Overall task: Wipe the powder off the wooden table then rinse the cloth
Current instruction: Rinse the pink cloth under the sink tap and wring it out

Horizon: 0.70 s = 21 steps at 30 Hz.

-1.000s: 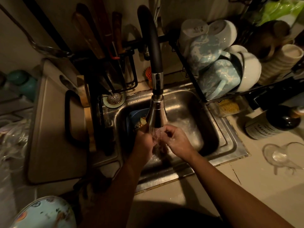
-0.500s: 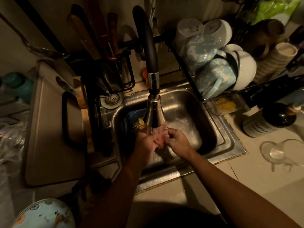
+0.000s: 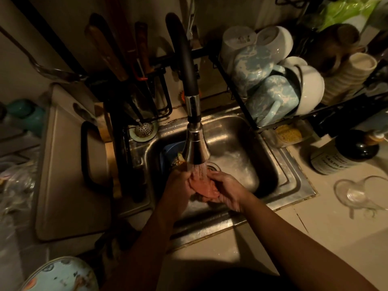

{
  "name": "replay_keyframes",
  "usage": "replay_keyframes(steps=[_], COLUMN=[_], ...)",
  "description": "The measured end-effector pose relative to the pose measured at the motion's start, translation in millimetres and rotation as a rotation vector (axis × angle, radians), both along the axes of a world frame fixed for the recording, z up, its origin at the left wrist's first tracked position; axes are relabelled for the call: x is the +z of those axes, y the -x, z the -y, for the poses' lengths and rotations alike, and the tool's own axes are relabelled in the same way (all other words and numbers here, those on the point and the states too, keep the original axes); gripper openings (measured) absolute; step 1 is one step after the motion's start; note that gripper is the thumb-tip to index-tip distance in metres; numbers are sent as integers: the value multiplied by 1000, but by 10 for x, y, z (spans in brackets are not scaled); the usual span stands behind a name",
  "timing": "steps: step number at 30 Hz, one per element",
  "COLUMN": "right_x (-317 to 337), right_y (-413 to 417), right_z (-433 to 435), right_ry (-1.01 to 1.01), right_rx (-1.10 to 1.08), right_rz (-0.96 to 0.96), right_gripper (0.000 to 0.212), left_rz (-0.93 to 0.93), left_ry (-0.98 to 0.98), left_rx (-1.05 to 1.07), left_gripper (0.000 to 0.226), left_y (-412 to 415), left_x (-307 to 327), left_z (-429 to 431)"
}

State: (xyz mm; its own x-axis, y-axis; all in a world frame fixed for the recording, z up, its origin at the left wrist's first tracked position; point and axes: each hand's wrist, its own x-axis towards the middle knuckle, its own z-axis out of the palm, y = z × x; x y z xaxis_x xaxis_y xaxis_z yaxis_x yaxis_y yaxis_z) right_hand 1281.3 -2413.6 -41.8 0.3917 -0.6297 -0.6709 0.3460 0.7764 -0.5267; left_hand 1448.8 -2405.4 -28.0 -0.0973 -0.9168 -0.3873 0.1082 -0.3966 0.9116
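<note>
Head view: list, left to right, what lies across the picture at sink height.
Beige cutting board → sink strainer → left hand → pink cloth → right hand → dark bottle.

Bare forearms (image 3: 294, 238); dark top (image 3: 231, 279) (prob.).

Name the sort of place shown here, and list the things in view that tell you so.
Most likely a home kitchen: a steel sink with a running tap, where the left hand and right hand hold a cloth, drying mugs beside it, and knives racked behind.
</note>
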Motion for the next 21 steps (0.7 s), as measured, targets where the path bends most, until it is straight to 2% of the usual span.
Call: replay_keyframes(steps=[4, 7, 10, 12, 15, 19, 21], right_x=[4, 79, 68, -9, -66, -28, -4], right_y=[80, 107, 95, 83, 36, -36, -11], right_z=[24, 8, 5, 9, -37, -127, -74], right_ry=[116, 296, 521, 580, 647, 783, 796], right_rx=[-13, 123, 167, 76, 34, 139, 152], right_rz=[32, 12, -307, -505, -748, -786, -783], right_gripper=[36, 42, 29, 16, 11, 12, 14], left_rz=[185, 259, 367, 407, 533, 591, 550], left_ry=[37, 19, 23, 62, 93, 46, 37], left_rx=[-57, -87, -40, -13, -26, 103, 149], left_gripper=[34, 32, 20, 18, 19, 15, 16], left_y=[-91, -36, 33, 68, 118, 131, 181], left_x=[10, -52, -77, -99, -146, -216, -231], left_z=[15, -38, -68, -68, -72, -15, -8])
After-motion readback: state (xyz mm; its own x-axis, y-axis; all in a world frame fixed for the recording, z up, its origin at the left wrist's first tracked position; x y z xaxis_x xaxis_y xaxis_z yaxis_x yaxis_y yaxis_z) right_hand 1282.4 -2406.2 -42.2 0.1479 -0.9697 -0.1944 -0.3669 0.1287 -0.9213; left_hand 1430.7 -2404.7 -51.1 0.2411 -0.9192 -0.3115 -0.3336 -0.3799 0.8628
